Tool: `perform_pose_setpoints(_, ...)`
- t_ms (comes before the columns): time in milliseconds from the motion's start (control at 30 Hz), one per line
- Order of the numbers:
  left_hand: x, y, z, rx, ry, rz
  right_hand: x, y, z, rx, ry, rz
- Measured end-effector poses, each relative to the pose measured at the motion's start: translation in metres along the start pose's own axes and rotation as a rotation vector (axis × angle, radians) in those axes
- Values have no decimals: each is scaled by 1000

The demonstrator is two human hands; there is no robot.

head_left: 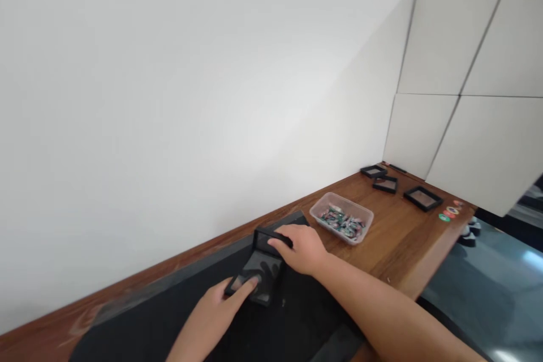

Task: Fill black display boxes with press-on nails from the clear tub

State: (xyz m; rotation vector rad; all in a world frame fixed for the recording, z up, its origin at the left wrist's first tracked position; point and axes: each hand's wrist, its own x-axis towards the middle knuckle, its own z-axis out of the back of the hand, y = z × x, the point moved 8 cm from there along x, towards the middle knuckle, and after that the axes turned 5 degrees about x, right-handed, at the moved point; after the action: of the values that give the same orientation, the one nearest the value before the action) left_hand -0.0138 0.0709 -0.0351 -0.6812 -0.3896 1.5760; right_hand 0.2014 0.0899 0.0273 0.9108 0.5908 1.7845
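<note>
Over a black mat (pixel 182 288) I hold a black-rimmed display frame with clear film panels (pixel 263 266); it looks unfolded into two parts at an angle. My right hand (pixel 303 249) grips its upper part, thumb on the near side and fingers over the top edge. At the lower left, my left hand (pixel 224 305) pinches the other part, its thumb lying across the clear film. Reflections on the film make the inside hard to read, and I cannot tell whether anything lies in it.
On the wooden table (pixel 394 237), right of the mat, stands a clear plastic tub (pixel 363 237) of small colourful pieces. Beyond it lie three black frames, one of them here (pixel 423 198), and several small round coloured discs (pixel 452 211). A white wall (pixel 190 96) runs along the back.
</note>
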Motion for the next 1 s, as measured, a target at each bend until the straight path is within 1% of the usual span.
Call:
perform_pose_setpoints(67,-5,4,-6,84,132,38,-1,-1,3,58,-36,-10)
perform_pose_setpoints(100,-8,4,-8,113,165,35,-2,-2,4,84,-52,-13)
perform_pose_setpoints(167,-15,2,-10,193,187,5,-3,-4,3,122,-86,-16)
perform_pose_setpoints(267,-25,-2,-11,310,175,-38,-3,-9,-1,153,-134,-7)
perform_pose_setpoints(333,-28,-4,-11,335,166,-45,-2,-12,-5,161,-132,-4)
perform_pose_setpoints(467,-28,-5,-12,325,169,-66,0,-16,-13,171,-69,-29)
perform_pose_setpoints(667,-23,-4,-15,247,130,-120,1,-19,-9,179,-60,-113)
perform_pose_setpoints(800,-24,-8,-15,224,138,-118,2,-14,-8,82,-22,-80)
perform_pose_setpoints(900,-26,-13,-14,224,155,-109,0,-9,-5,-17,-17,-41)
perform_pose_setpoints(1000,-27,-15,-13,233,169,-103,-1,-9,-3,-75,-25,-53)
